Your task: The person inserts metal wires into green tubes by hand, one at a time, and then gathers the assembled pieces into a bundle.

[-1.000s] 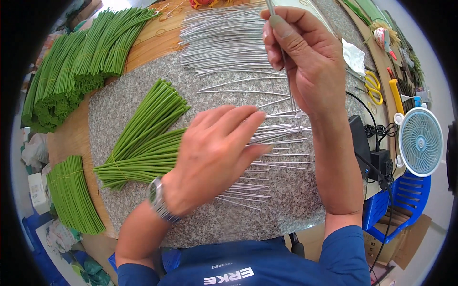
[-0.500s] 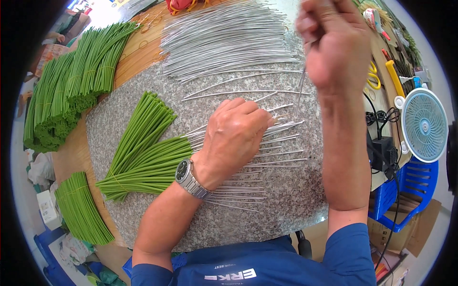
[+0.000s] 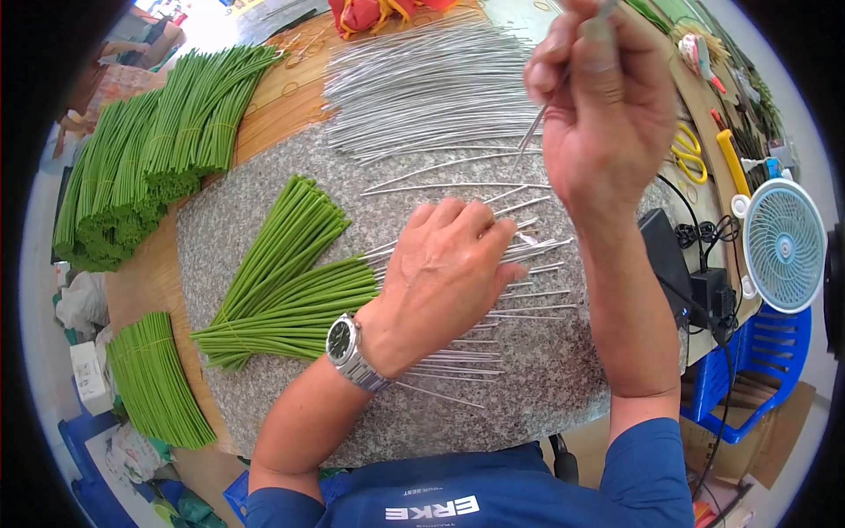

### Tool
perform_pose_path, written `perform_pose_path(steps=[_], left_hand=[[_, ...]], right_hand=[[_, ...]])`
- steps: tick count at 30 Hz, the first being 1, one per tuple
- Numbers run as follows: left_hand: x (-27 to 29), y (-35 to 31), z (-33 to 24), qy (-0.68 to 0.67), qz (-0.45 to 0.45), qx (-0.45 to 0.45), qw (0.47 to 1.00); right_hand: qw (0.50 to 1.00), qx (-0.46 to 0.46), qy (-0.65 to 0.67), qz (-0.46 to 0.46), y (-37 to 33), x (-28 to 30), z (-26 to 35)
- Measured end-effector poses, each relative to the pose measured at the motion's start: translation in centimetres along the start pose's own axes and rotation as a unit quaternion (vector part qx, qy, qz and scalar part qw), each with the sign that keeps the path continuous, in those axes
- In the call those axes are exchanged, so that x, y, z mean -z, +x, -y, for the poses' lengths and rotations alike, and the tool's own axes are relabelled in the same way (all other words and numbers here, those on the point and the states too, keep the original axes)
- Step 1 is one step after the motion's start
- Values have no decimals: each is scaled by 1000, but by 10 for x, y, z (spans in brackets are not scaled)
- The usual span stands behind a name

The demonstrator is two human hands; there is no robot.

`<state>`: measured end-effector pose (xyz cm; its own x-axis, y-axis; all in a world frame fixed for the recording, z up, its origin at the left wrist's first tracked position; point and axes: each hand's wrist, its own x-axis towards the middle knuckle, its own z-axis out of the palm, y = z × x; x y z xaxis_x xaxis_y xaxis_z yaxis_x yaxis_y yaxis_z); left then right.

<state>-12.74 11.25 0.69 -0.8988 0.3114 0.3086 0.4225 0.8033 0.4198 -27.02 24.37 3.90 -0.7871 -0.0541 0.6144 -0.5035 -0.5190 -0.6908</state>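
Note:
Palm down, my left hand [image 3: 449,264] lies over the middle of a fan of silvery wires [image 3: 537,308] that run out from the ends of green stems [image 3: 304,310]. Its fingers are curled, and what their tips grip is hidden beneath it. My right hand [image 3: 607,114] is raised above the far right of the grey speckled slab [image 3: 537,400], thumb and fingers pinched on thin metal wire [image 3: 532,128] that points down toward the slab. Beyond my left hand, a few single wires [image 3: 458,187] lie apart from a broad pile of straight wires [image 3: 422,88].
Bundled green stems [image 3: 167,150] are heaped at the far left, with another bundle [image 3: 160,378] nearer. At right are a light-blue fan [image 3: 784,242], black cables and adapter [image 3: 711,290], yellow-handled scissors [image 3: 689,151] and a blue plastic chair [image 3: 761,352]. Something red [image 3: 359,16] sits at the back.
My right hand has turned and shifted slightly left, still pinching wire. The left thumb now shows more at the side of the hand. The whole view has shifted slightly.

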Motion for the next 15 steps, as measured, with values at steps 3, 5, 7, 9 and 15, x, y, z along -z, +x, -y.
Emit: perform_pose_path(steps=[3,5,7,9,15], left_hand=[[21,-9,-6,5,34,9,999],[38,-28,-1,-1,18,33,999],[52,-46,7,2,-5,51,999],[65,-71,18,14,-30,78,996],[87,-130,41,70,-77,131,986]], right_hand=[[996,-7,38,79,-17,25,-33],[995,-29,22,95,-23,27,-40],[996,-15,-2,93,-22,31,-35],[993,-32,-29,105,-21,19,-21],[875,9,-379,300,-36,-11,-4]])
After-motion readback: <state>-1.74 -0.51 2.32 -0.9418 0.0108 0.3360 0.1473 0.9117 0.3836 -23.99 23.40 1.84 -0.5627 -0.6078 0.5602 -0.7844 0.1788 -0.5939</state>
